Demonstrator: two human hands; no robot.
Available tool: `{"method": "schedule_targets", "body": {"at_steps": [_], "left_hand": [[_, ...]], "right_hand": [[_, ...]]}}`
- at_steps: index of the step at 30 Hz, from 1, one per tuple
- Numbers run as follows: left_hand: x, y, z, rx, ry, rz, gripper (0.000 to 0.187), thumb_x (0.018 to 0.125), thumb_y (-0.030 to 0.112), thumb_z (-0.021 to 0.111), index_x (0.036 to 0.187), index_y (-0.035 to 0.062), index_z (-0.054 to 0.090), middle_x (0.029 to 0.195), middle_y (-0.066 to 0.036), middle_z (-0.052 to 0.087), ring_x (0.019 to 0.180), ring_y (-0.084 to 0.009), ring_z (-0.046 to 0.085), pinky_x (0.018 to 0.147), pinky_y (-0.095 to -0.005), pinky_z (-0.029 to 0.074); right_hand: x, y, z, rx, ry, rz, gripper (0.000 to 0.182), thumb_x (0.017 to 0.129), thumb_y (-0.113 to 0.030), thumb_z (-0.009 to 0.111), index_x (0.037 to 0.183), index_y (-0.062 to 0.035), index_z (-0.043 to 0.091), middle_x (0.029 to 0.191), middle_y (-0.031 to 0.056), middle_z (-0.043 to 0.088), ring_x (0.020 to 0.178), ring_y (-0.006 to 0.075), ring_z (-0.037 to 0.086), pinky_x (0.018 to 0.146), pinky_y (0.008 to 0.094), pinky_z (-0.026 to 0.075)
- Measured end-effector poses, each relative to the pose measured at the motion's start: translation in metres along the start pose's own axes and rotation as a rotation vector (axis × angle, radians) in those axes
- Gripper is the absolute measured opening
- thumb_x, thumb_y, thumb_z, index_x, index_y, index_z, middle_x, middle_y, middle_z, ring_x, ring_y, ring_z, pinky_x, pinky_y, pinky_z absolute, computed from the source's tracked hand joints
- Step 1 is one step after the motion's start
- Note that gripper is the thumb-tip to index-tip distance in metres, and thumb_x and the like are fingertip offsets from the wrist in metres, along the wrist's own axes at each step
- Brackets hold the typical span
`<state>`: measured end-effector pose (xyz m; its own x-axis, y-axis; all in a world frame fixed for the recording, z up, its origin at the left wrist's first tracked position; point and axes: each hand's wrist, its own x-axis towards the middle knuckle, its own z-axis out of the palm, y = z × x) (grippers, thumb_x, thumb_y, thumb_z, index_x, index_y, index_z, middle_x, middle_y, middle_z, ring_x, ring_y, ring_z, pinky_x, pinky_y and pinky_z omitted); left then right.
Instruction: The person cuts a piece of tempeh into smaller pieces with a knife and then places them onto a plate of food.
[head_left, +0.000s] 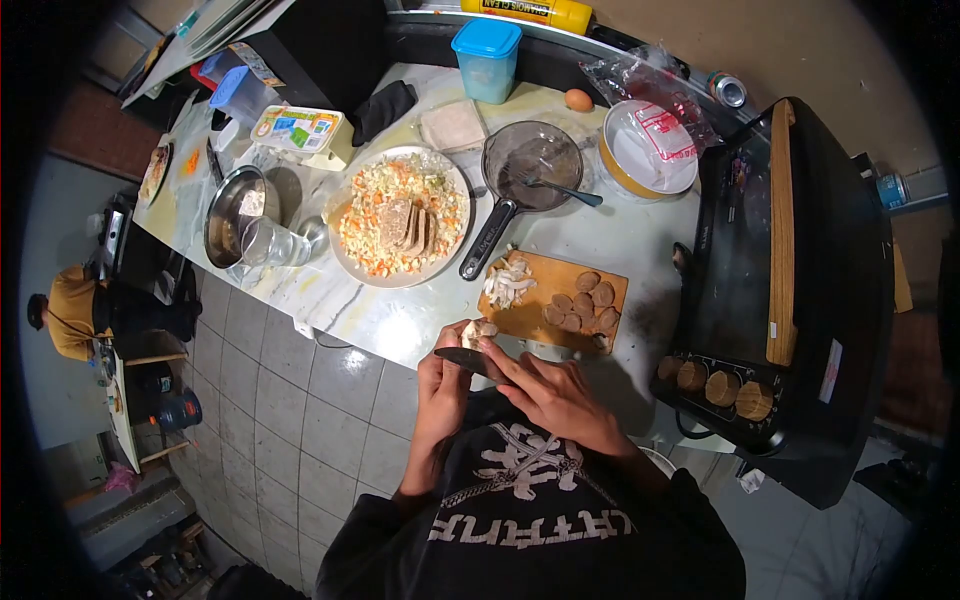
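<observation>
Near the counter's front edge, my left hand [448, 368] is closed around a small pale piece of food [478, 331], too small to name surely. My right hand [548, 392] is beside it, its fingers against the dark blade of a knife [464, 357]; the handle is hidden. Just beyond both hands lies a wooden cutting board [510, 322] with chopped white pieces [508, 281] on its left and round brown slices [583, 302] on its right. Farther back left, a large plate [348, 268] holds diced orange and white food with brown slices on top.
A pan [532, 165] with a fork stands behind the board. A metal bowl [212, 225] and glass [270, 244] are left; a white bowl [622, 150] and black oven [850, 300] are right. A person [75, 312] stands far left.
</observation>
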<state>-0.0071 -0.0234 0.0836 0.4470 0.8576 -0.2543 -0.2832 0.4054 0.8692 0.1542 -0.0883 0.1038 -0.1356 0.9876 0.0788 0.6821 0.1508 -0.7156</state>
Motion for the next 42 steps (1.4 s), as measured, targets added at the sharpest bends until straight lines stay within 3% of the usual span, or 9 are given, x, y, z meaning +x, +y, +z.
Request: {"method": "schedule_targets", "body": {"at_steps": [2,7,9,11,24,30,35,38,42], "left_hand": [[0.000,0.002,0.002,-0.002,-0.011,0.013,0.039,0.102,0.022,0.036,0.124,-0.0092,0.046,0.114,-0.014,0.058,0.102,-0.0175,0.056,0.091,-0.0294,0.042],[0.002,0.002,0.001,0.022,-0.001,0.026,0.040,0.101,0.023,0.037,0.124,-0.0094,0.045,0.115,-0.014,0.057,0.103,-0.0188,0.056,0.090,-0.0312,0.043],[0.003,0.003,0.003,0.058,-0.001,0.055,0.042,0.102,0.028,0.034,0.124,-0.0068,0.044,0.109,-0.010,0.058,0.092,-0.0114,0.057,0.083,-0.0261,0.045],[0.003,0.004,0.002,0.029,-0.006,0.034,0.043,0.102,0.028,0.036,0.125,-0.0080,0.044,0.112,-0.012,0.057,0.097,-0.0153,0.057,0.086,-0.0289,0.045],[0.000,0.011,0.004,0.037,-0.066,0.070,0.053,0.098,0.036,0.044,0.126,-0.0092,0.041,0.119,-0.013,0.053,0.106,-0.0182,0.053,0.090,-0.0295,0.042],[-0.002,0.013,0.007,0.041,-0.043,0.072,0.053,0.098,0.036,0.044,0.124,-0.0104,0.043,0.115,-0.012,0.052,0.105,-0.0183,0.052,0.092,-0.0303,0.041],[-0.003,0.013,0.007,0.062,-0.053,0.122,0.050,0.099,0.034,0.043,0.123,-0.0095,0.044,0.118,-0.012,0.050,0.106,-0.0184,0.052,0.092,-0.0306,0.041],[-0.005,0.012,0.005,0.082,-0.045,0.133,0.046,0.100,0.031,0.042,0.123,-0.0088,0.045,0.118,-0.011,0.049,0.106,-0.0179,0.051,0.091,-0.0301,0.041],[-0.009,0.017,0.008,0.092,-0.020,0.117,0.042,0.101,0.027,0.040,0.123,-0.0084,0.045,0.119,-0.010,0.050,0.104,-0.0162,0.051,0.089,-0.0276,0.042]], "right_hand": [[0.001,0.008,0.004,0.034,0.057,-0.094,0.065,0.086,-0.016,0.062,0.144,-0.0194,0.033,0.072,0.0087,0.054,0.053,0.0260,0.056,0.048,0.0364,0.048],[0.004,0.010,-0.002,0.066,0.040,-0.070,0.061,0.088,-0.016,0.059,0.143,-0.0257,0.035,0.072,0.0094,0.054,0.055,0.0273,0.057,0.049,0.0377,0.048],[0.003,0.010,-0.005,0.098,0.058,-0.085,0.060,0.088,-0.016,0.059,0.143,-0.0273,0.036,0.071,0.0098,0.054,0.055,0.0271,0.057,0.050,0.0379,0.048],[0.002,0.007,-0.009,0.145,-0.005,-0.071,0.058,0.089,-0.017,0.058,0.142,-0.0283,0.037,0.069,0.0102,0.053,0.056,0.0274,0.056,0.051,0.0376,0.048],[0.002,0.000,-0.023,0.161,-0.048,-0.049,0.058,0.087,-0.012,0.059,0.141,-0.0208,0.040,0.070,0.0092,0.053,0.059,0.0260,0.055,0.060,0.0375,0.047],[-0.001,-0.005,-0.029,0.157,-0.149,-0.025,0.059,0.087,-0.013,0.060,0.142,-0.0195,0.039,0.077,0.0116,0.060,0.064,0.0297,0.060,0.062,0.0374,0.049],[-0.001,-0.010,-0.029,0.218,-0.129,0.055,0.060,0.087,-0.013,0.061,0.142,-0.0171,0.038,0.098,0.0143,0.065,0.077,0.0296,0.065,0.069,0.0388,0.051],[-0.003,-0.006,-0.020,0.171,-0.059,0.043,0.059,0.091,-0.024,0.056,0.145,-0.0259,0.030,0.081,0.0153,0.064,0.067,0.0351,0.063,0.061,0.0432,0.050],[0.000,-0.009,-0.021,0.151,0.022,-0.044,0.061,0.091,-0.024,0.057,0.145,-0.0218,0.030,0.078,0.0155,0.064,0.067,0.0362,0.063,0.061,0.0438,0.050]]}}
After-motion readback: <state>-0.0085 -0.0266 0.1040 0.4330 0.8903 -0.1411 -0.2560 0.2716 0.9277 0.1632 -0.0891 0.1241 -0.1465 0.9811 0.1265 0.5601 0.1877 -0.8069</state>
